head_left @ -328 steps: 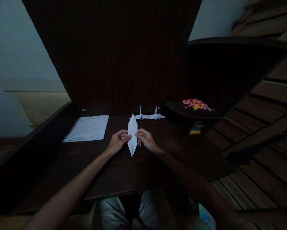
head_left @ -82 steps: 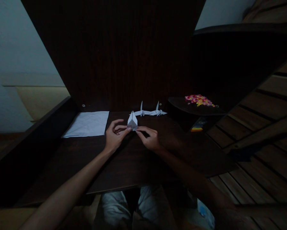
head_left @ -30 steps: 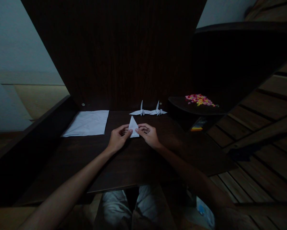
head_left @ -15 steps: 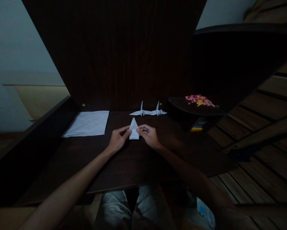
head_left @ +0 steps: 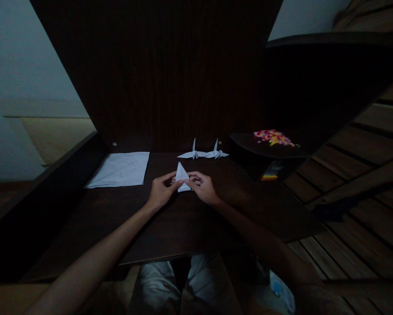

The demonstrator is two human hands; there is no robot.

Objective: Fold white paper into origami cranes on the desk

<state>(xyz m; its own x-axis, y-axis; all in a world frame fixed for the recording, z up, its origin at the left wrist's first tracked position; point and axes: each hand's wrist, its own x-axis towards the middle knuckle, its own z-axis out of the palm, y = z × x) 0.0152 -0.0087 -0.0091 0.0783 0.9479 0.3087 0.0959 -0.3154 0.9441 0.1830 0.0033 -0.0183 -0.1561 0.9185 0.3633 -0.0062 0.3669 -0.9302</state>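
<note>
A piece of folded white paper (head_left: 182, 172), narrow and pointed at its far end, is held between both hands above the dark desk. My left hand (head_left: 161, 191) pinches its left side, thumb on top and fingers behind. On the other side my right hand (head_left: 203, 188) grips it the same way, and the two thumb tips nearly meet on its front. Part of the paper's lower half is covered by the thumbs. Just beyond, against the back panel, two white paper cranes (head_left: 193, 154) stand side by side.
A stack of white paper sheets (head_left: 122, 169) lies at the left of the desk (head_left: 170, 227). On the low corner shelf (head_left: 245, 142) at right is a pile of small pink and yellow pieces (head_left: 273, 137). A raised side board (head_left: 52, 192) edges the desk's left.
Both thumbs have moved inward over the front of the folded paper, closer together. The paper's tip has tilted slightly left. The cranes and sheets have stayed put.
</note>
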